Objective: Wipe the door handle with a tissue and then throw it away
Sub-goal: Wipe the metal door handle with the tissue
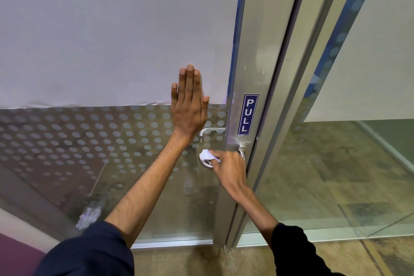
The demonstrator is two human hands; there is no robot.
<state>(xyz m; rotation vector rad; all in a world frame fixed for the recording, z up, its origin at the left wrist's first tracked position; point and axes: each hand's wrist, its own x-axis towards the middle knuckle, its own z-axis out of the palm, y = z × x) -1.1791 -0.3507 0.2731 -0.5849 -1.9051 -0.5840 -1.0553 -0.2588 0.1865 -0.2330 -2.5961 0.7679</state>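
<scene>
A silver lever door handle (205, 165) juts left from the aluminium door stile (248, 74), just below a blue PULL sticker (247, 114). My right hand (228, 166) is shut on a crumpled white tissue (205, 155) and presses it on the top of the handle's free end. Most of the handle's bar is hidden under that hand. My left hand (189, 105) lies flat on the glass door panel (89, 141), fingers together and pointing up, above and left of the handle.
The glass carries white frosting above and a band of grey dots at handle height. A second glazed panel (336, 163) stands to the right of the frame. A crumpled clear plastic scrap (88, 216) lies on the floor behind the glass, low left.
</scene>
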